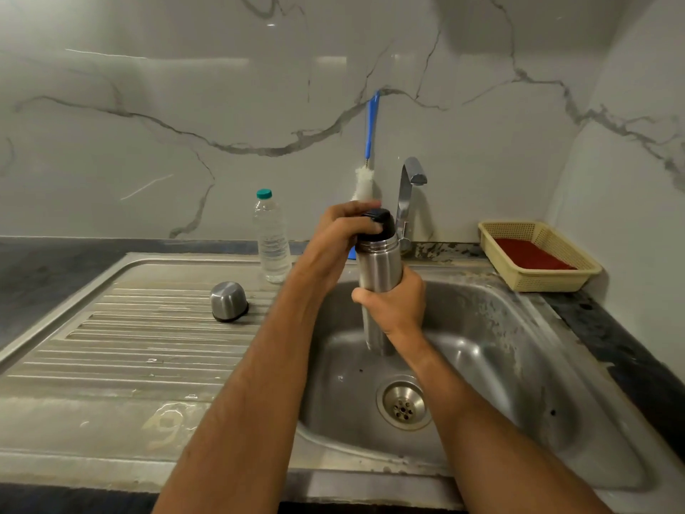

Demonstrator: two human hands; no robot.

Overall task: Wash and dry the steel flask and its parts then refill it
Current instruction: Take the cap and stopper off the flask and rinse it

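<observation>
Steel flask, held upright over the sink, stopper on

Left to right: steel cup (228,301) inverted on drainer; water bottle (271,241), seemingly nearly empty; my left hand (341,231) grips the black stopper (379,220); right hand (396,306) wraps flask (378,268) mid-body; I judge it rigid, slippery wet; basket (556,280) holds red cloth

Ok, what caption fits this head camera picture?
Left hand grips the black stopper while right hand holds the steel flask over the sink.
</observation>
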